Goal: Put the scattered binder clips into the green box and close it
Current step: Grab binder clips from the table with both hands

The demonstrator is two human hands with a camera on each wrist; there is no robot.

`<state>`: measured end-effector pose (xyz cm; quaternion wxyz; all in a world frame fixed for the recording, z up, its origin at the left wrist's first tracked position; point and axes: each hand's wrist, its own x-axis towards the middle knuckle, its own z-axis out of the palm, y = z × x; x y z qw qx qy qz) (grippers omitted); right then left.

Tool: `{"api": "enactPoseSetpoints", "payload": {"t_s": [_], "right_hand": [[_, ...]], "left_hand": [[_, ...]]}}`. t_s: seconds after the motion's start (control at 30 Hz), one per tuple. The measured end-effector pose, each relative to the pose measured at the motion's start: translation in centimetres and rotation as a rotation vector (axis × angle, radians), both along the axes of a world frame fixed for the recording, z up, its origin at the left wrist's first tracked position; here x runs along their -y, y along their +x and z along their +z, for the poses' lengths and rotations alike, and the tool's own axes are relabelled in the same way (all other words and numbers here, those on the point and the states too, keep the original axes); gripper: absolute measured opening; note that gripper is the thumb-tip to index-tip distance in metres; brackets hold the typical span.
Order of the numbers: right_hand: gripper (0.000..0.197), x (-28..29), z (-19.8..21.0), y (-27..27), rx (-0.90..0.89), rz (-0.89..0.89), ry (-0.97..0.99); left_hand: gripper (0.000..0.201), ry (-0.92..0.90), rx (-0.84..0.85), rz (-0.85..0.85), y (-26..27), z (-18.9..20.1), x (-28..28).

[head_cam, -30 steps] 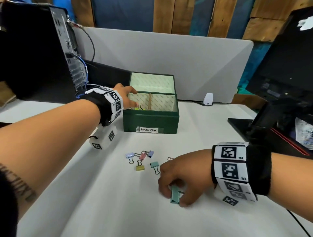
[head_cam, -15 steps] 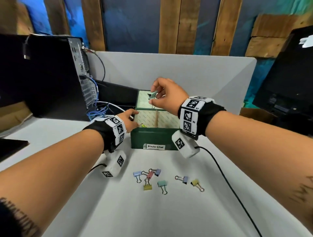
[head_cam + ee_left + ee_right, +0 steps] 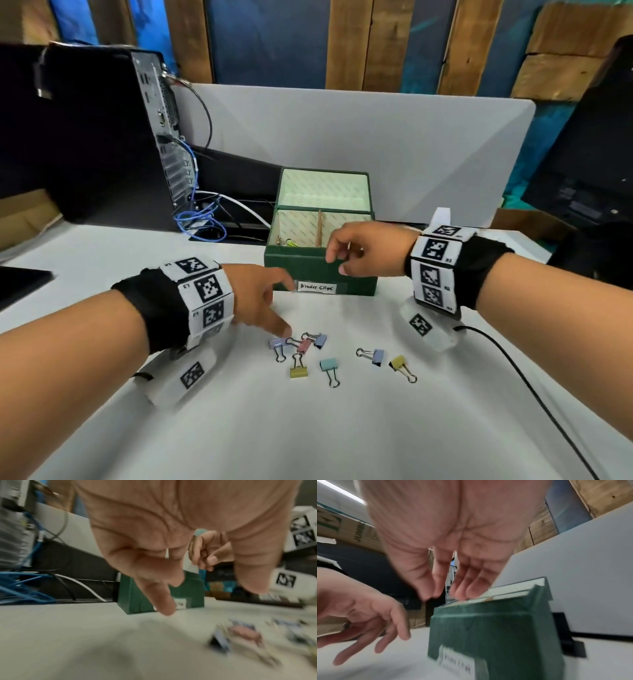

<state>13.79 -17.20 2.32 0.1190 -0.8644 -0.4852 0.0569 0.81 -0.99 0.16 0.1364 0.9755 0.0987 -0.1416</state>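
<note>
A: White counter [image 3: 342,428], entry one. Largest item on it: the green box [image 3: 320,274], lid up and leaning back, interior divided by a thin partition, handwritten label on the front wall. A few clips visible in its left compartment.

B: Hands?

A: Left hand [image 3: 258,301] low over the counter, in front and to the left of the box. Fingers loosely spread, holding nothing; index fingertip just beside the lilac clip [image 3: 276,343]. Right hand [image 3: 366,251] over the box's front rim, fingers relaxed and pointing down, also empty. The right wrist view confirms nothing between the fingers.

B: Remaining clips?

A: Seven scattered on the counter in front of the box. Left cluster: lilac, pink clip [image 3: 304,346], second lilac clip [image 3: 320,341], with their wire handles overlapping. Below: yellow clip [image 3: 298,371], teal clip [image 3: 328,365]. Right pair: blue-grey clip [image 3: 376,356], olive-yellow clip [image 3: 398,363].

B: Deciding relation?

A: The lilac clip lies directly under the left hand's fingertip, body toward the hand, handles trailing toward the viewer. Left hand is far nearer; right hand is well apart, up at the box. Judgement: left pinches the lilac body next. Tangled handles may drag the pink one along.
</note>
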Motion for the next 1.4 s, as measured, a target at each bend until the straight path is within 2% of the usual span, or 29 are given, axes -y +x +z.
{"api": "enactPoseSetpoints", "payload": {"t_s": [0.07,0.13,0.23,0.33,0.4,0.53,0.7,0.87,0.97,1.23,1.4], "right_hand": [[0.023,1.6,-0.6,-1.0,-0.039,0.016,-0.239],[0.035,2.9,-1.4,-1.7,-0.104,0.006,-0.412],[0.058,4.5,-2.2,-2.5,-0.257,-0.053,-0.530],[0.066,5.4,-2.9,-3.1,-0.291,-0.051,-0.613],[0.063,5.6,-3.5,-3.3,-0.257,-0.020,-0.614],[0.051,5.0,-4.1,-3.7,-0.252,0.034,-0.487],[0.031,4.0,-4.6,-3.9,-0.142,0.091,-0.365],[0.024,3.9,-5.2,-3.7,-0.120,0.091,-0.299],[0.021,3.9,-5.1,-3.6,-0.137,0.086,-0.291],[0.024,4.0,-4.8,-3.7,-0.120,0.033,-0.324],[0.019,3.9,-4.8,-3.6,-0.070,0.016,-0.337]], "left_hand": [[0.084,0.118,-0.057,-0.071,-0.1,-0.8,0.8],[0.091,0.153,-0.082,-0.118,0.1,-1.6,1.4],[0.092,0.143,-0.104,-0.162,0.3,-2.4,1.8],[0.092,0.182,-0.113,-0.189,0.4,-2.8,1.9],[0.089,0.209,-0.112,-0.215,0.6,-3.0,2.1],[0.073,0.209,-0.084,-0.272,0.9,-3.0,2.7],[0.053,0.196,-0.040,-0.290,1.3,-3.1,3.0],[0.036,0.182,-0.018,-0.291,1.9,-3.4,3.1],[0.018,0.168,0.009,-0.310,2.0,-3.6,2.9],[0.015,0.204,0.032,-0.315,2.3,-3.8,2.4],[0.021,0.194,0.012,-0.306,2.2,-3.5,2.5]]}}
